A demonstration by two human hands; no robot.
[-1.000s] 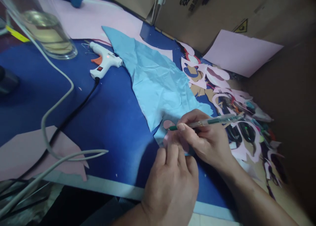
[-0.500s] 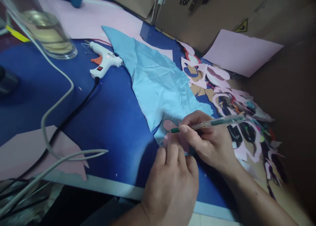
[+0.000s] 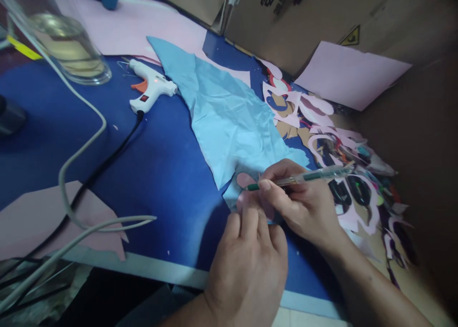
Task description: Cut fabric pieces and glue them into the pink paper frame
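Observation:
My right hand (image 3: 304,210) is closed around a clear pen (image 3: 313,175) with a green grip, its tip at the edge of a rounded pink cutout (image 3: 246,179). That cutout lies on a corner of blue fabric (image 3: 232,191). The fingertips of my left hand (image 3: 248,265), bent and close together, press the cutout down from the near side. Part of the cutout is hidden under both hands. Just beyond them a larger, creased light-blue cloth (image 3: 229,117) spreads across the blue table; whether it joins the small corner is unclear.
A white glue gun (image 3: 152,86) with an orange trigger and black cord lies left of the cloth. Behind it stands a glass of yellowish liquid (image 3: 67,50). Pink scraps (image 3: 286,105) crowd the right side, before cardboard boxes (image 3: 286,26). A pale cable (image 3: 84,143) crosses the left.
Both hands hold nearly the same pose. The pen's tip has shifted very slightly along the cutout's edge, and nothing was let go.

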